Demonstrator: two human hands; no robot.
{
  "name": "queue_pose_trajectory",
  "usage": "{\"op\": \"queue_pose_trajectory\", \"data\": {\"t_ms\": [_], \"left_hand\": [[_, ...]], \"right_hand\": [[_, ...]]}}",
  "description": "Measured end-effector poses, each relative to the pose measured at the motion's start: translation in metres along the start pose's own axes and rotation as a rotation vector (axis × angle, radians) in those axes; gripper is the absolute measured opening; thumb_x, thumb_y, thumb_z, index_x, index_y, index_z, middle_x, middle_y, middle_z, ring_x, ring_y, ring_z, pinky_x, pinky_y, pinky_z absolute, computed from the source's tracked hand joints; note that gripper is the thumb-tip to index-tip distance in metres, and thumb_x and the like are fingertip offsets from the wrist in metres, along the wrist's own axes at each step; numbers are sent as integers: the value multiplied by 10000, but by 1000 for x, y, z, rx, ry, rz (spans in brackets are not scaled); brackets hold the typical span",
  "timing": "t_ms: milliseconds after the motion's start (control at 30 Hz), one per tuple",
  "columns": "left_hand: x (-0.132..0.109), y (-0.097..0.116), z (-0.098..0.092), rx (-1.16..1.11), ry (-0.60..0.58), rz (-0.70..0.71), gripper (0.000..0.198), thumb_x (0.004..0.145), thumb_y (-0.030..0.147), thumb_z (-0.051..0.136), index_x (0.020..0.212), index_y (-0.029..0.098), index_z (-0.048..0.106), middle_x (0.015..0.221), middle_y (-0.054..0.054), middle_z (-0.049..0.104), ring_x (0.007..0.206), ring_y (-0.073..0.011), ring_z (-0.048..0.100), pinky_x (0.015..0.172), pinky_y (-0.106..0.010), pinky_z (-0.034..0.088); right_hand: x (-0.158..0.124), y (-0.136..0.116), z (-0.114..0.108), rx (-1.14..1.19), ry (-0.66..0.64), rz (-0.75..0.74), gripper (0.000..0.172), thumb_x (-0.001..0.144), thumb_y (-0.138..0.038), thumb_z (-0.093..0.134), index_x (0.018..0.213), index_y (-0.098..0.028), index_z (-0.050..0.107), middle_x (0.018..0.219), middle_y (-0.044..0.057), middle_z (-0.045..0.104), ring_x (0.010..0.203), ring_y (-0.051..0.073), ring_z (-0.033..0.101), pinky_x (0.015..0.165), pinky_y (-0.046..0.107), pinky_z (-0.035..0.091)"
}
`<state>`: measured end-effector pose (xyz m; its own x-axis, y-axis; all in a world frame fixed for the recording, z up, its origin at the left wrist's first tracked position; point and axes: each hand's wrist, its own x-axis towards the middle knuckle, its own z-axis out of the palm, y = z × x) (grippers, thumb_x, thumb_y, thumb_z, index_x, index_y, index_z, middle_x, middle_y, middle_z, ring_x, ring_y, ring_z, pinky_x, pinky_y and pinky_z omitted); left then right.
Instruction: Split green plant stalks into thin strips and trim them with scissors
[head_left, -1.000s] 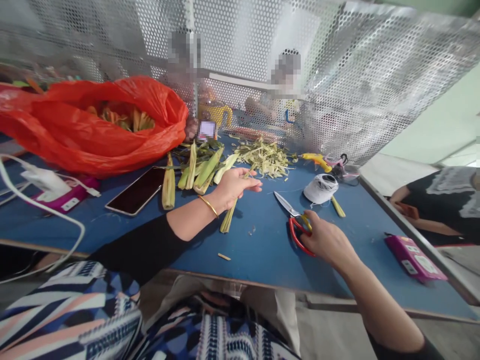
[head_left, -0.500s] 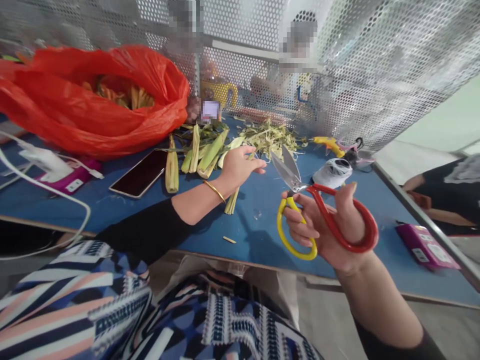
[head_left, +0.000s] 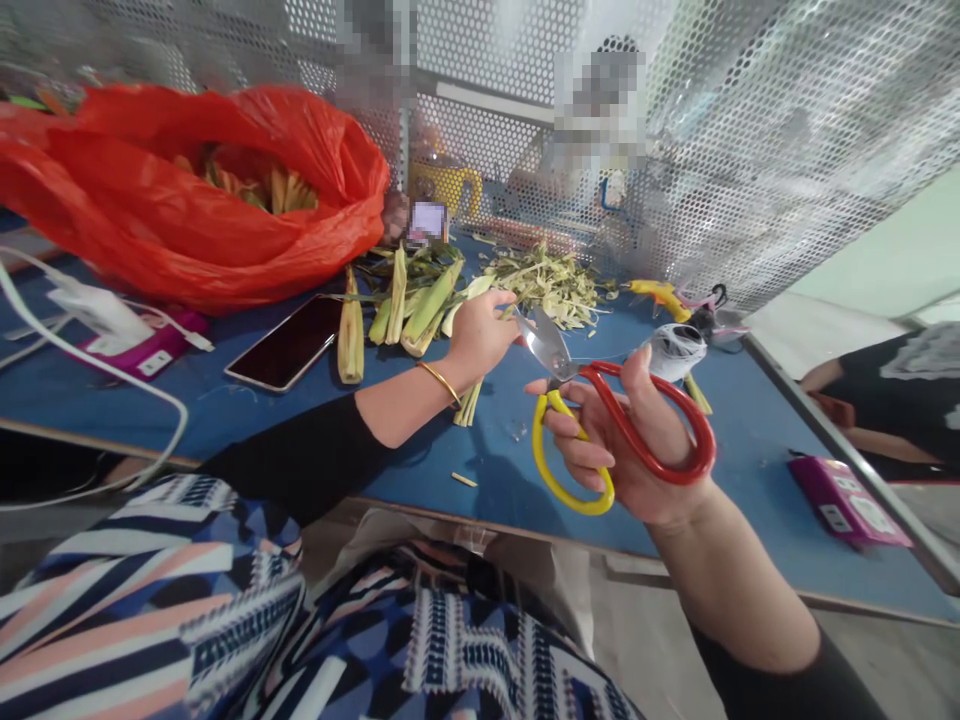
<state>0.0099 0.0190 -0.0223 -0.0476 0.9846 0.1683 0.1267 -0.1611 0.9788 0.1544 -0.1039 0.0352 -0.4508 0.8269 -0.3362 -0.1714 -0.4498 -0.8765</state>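
My right hand [head_left: 637, 440] grips large scissors [head_left: 551, 350] with one red and one yellow handle; the blades are parted and their tips are close to my left fingers. My left hand [head_left: 481, 335] is closed around a bundle of pale green strips [head_left: 468, 402], whose lower ends hang below the palm. Just behind that hand lies a heap of green trimmings [head_left: 559, 285]. Several green husk pieces [head_left: 431, 305] lie to its left. A ball of white thread [head_left: 677, 350] sits beyond my right hand, with a fine thread running toward the scissors.
An open red plastic bag [head_left: 225, 240] fills the back left, near a phone [head_left: 289, 345] and a white cable. A yellow tool [head_left: 660, 295] lies back right. A purple box [head_left: 851, 500] stands at the right edge. Perforated metal mesh [head_left: 750, 150] rises behind; a person sits far right.
The scissors in my right hand have moved left, closer to my left fingers, and the blades are less widely parted. A green piece now shows beside the thread ball.
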Motion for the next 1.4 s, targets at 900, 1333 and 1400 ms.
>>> {"op": "queue_pose_trajectory", "data": {"t_ms": [900, 1333, 1400], "left_hand": [[-3, 18, -5, -208, -71, -243, 207, 755, 118, 665, 962, 105, 662, 805, -68, 728, 551, -81, 619, 434, -162, 331], [54, 46, 26, -307, -146, -478, 72, 727, 93, 738, 727, 128, 675, 703, -51, 670, 455, -32, 455, 389, -161, 167], [79, 51, 42, -258, -125, -506, 139, 687, 31, 755, 750, 113, 661, 623, -20, 609, 449, -35, 469, 384, -154, 145]], "right_hand": [[8, -2, 8, -128, 360, -153, 537, 774, -692, 562, 923, -176, 590, 553, -86, 402, 323, 26, 251, 288, 176, 269], [2, 5, -70, -1895, 705, 79, 343, 917, -436, 455, 1126, -200, 590, 850, 110, 729, 760, 267, 688, 527, 280, 320], [3, 5, -71, -1922, 680, 55, 321, 913, -425, 471, 1111, -204, 594, 890, 102, 730, 788, 261, 691, 528, 277, 325]]}}
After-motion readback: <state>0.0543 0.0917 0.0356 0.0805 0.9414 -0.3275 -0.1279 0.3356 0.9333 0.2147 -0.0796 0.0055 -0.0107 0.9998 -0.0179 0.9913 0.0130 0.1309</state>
